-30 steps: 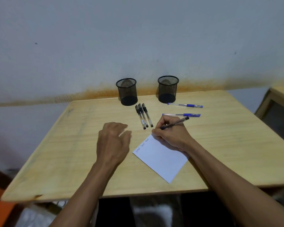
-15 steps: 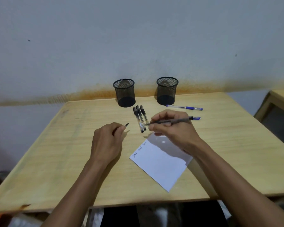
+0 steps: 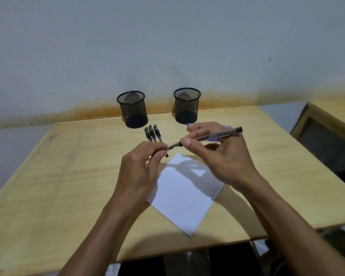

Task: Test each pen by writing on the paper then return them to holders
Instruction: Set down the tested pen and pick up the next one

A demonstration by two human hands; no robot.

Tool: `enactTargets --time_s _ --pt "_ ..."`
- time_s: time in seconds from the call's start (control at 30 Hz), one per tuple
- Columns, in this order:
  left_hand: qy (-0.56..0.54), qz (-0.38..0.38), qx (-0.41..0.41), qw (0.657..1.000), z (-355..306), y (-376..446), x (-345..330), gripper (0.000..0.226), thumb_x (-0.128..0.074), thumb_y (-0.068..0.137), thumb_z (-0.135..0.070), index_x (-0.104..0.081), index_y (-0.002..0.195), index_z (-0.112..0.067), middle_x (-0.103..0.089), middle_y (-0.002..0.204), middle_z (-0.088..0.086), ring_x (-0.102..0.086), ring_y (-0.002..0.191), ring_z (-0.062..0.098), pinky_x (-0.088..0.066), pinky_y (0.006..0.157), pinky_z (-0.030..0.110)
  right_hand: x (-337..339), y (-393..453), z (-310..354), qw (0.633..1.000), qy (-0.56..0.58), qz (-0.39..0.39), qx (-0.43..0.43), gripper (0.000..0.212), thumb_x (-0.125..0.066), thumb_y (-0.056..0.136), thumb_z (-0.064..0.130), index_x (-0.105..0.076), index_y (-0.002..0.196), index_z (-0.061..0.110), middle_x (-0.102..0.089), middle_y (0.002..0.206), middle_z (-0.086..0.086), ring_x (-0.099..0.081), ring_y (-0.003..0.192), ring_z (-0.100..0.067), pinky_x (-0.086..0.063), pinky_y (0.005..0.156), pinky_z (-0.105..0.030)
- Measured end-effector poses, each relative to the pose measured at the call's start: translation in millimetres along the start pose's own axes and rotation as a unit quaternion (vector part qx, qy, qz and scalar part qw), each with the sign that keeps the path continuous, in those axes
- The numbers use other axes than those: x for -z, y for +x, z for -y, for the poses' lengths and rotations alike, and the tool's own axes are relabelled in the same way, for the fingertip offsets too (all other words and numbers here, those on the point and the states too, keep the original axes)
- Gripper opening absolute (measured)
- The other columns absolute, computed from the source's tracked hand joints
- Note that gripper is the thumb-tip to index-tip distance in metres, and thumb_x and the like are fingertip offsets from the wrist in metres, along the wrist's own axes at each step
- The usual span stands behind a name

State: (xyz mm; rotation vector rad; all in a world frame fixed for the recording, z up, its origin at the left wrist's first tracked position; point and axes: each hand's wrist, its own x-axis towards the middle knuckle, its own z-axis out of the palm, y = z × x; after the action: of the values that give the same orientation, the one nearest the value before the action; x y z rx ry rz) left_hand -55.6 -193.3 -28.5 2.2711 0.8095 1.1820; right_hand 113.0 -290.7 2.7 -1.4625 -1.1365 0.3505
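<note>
Both hands raised above the white sheet of paper, which lies askew on the pale wooden desk.

Right hand pinches a clear-barrelled pen with a black end plug between thumb and fingers, close behind the writing tip. Long axis runs nearly level, slightly climbing: tip points left and a little down toward the left hand, plug end points right and away.

Left hand pinches a small black pen cap in curled fingertips, its mouth seemingly facing right. Cap and bare tip sit just apart or barely touching; cannot tell which. The two look roughly in line.

Judgement: this is the capping step. The move turns on keeping cap mouth and tip on one axis, closing along the pen's length. The left hand is the nearer to the tip; a short push rightward, or the right hand sliding left, should seat it. A skew risks ink on the fingers.

Three black-capped pens lie side by side beyond the hands, caps pointing toward the two black mesh holders at the wall. Both holders look empty. A trace of blue shows behind the right hand, likely another pen, mostly hidden.
</note>
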Motion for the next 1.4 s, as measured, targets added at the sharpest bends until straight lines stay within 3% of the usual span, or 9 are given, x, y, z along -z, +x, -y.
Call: enactTargets --time_s 0.1,0.23,0.47,0.57,0.7,0.8,0.97,1.23,1.4 --pt "0.0 0.005 -0.022 1.0 0 0 -2 0.016 -0.065 0.093 -0.006 -0.074 0.104 -0.012 -0.07 0.094 -0.007 -0.063 0.087 0.003 -0.049 0.078 0.017 -2 0 -3 1.0 0.001 0.008 -0.003 0.011 -0.085 0.081 0.029 -0.077 0.076 0.035 -0.074 0.108 0.01 -0.068 0.107 -0.003 -0.062 0.076 -0.039" --pt "0.001 0.016 -0.048 0.999 -1 2 -1 0.016 -0.065 0.093 -0.006 -0.074 0.105 -0.01 -0.071 0.097 -0.005 -0.062 0.089 0.001 -0.043 0.079 0.009 -5 1 -3 1.0 0.004 0.016 0.0 0.013 -0.086 0.08 0.027 -0.077 0.076 0.035 -0.075 0.104 0.009 -0.068 0.105 -0.002 -0.059 0.072 -0.029" --pt "-0.03 0.003 -0.055 0.998 -10 12 1 0.017 -0.063 0.091 -0.017 -0.076 0.1 -0.011 -0.071 0.089 -0.004 -0.065 0.081 0.01 -0.05 0.073 0.025 -9 0 -3 0.997 0.078 0.001 0.003 0.008 -0.085 0.08 0.02 -0.079 0.079 0.024 -0.078 0.082 0.012 -0.073 0.089 -0.002 -0.056 0.082 -0.025" --pt "-0.031 0.034 -0.054 0.997 -15 15 -1 0.017 -0.063 0.092 -0.019 -0.076 0.102 -0.014 -0.072 0.092 -0.008 -0.066 0.084 0.008 -0.051 0.073 0.026 3 -1 -1 0.997 0.068 0.019 -0.024 0.006 -0.085 0.08 0.021 -0.08 0.082 0.021 -0.079 0.082 0.01 -0.073 0.088 -0.001 -0.055 0.074 -0.022" --pt "-0.045 0.065 -0.043 0.996 -24 19 -7 0.016 -0.067 0.092 -0.015 -0.075 0.106 -0.018 -0.068 0.093 -0.021 -0.063 0.086 -0.006 -0.045 0.072 0.008 32 -6 2 0.985 0.144 -0.055 -0.076 0.042 -0.091 0.069 0.033 -0.074 0.107 0.033 -0.076 0.098 0.007 -0.072 0.093 -0.007 -0.056 0.074 -0.027" --pt "-0.045 0.09 -0.026 0.995 -26 21 -14 0.019 -0.068 0.091 -0.017 -0.075 0.108 -0.02 -0.064 0.093 -0.028 -0.06 0.087 -0.013 -0.042 0.072 0.002 60 -11 4 0.979 -0.095 -0.174 0.041 0.051 -0.088 0.075 0.039 -0.065 0.12 0.04 -0.066 0.113 0.007 -0.061 0.106 -0.011 -0.051 0.082 -0.022" --pt "-0.043 0.117 -0.086 0.988 -44 23 -30 0.014 -0.067 0.092 -0.02 -0.076 0.103 -0.019 -0.071 0.092 -0.011 -0.062 0.086 0.003 -0.046 0.073 0.013 68 -23 -2 0.901 -0.39 -0.075 0.176 0.028 -0.081 0.077 0.04 -0.081 0.102 0.028 -0.068 0.095 0.005 -0.055 0.092 -0.025 -0.041 0.075 -0.04" --pt "-0.072 0.137 -0.177 0.972 -89 32 -75 0.02 -0.067 0.087 -0.025 -0.077 0.097 -0.012 -0.073 0.086 -0.003 -0.06 0.081 0.007 -0.044 0.071 0.014 103 -48 -9 0.879 -0.444 -0.106 0.139 0.015 -0.088 0.075 0.029 -0.082 0.088 0.022 -0.066 0.077 0.002 -0.055 0.073 -0.026 -0.038 0.055 -0.034" --pt "-0.142 0.176 -0.152 0.962 -126 21 -116 0.045 -0.068 0.086 -0.047 -0.068 0.121 -0.019 -0.071 0.1 -0.011 -0.064 0.093 0.0 -0.046 0.081 0.01 149 -80 -10 0.869 -0.455 -0.189 0.057 0.016 -0.082 0.082 0.034 -0.078 0.094 0.024 -0.07 0.085 0.006 -0.053 0.083 -0.018 -0.041 0.065 -0.038"
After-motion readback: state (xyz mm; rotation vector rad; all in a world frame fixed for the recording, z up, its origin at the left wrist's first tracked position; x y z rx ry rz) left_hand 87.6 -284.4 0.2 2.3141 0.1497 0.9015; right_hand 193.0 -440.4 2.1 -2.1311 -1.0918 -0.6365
